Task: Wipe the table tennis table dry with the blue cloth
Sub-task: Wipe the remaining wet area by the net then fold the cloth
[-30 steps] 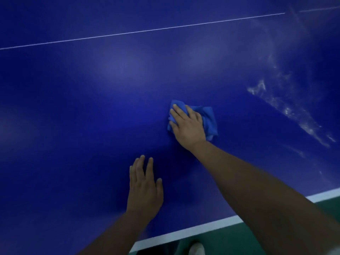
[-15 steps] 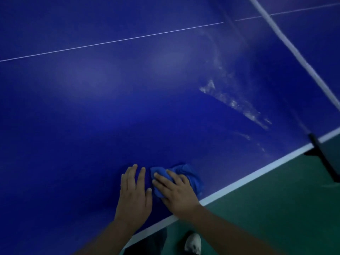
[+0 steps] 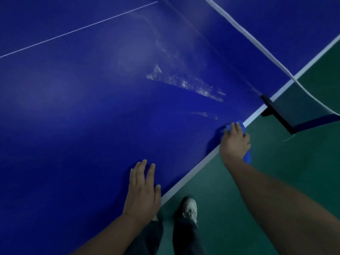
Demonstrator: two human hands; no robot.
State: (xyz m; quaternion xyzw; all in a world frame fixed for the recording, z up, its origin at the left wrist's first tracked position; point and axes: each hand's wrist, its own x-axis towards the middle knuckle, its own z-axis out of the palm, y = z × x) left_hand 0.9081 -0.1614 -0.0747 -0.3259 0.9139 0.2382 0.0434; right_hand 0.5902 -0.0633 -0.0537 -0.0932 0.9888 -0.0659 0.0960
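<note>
The blue table tennis table (image 3: 82,116) fills most of the view, with a white side line along its near edge. My right hand (image 3: 235,142) presses the blue cloth (image 3: 247,157) down at that edge, near the net post; part of the cloth hangs over the side and most lies hidden under the hand. My left hand (image 3: 142,188) rests flat on the table with fingers spread, close to the edge. Streaks of water (image 3: 184,82) glisten on the surface, beyond the right hand.
The net (image 3: 257,43) with its white top band runs across the upper right, held by a black clamp post (image 3: 276,113) at the table's side. Green floor (image 3: 276,181) lies beyond the edge. My legs and a white shoe (image 3: 189,208) stand below the table edge.
My right hand slid the cloth from mid-table back to the near edge, then right along the edge toward the net post. The left hand stayed flat on the table. The view swung right.
</note>
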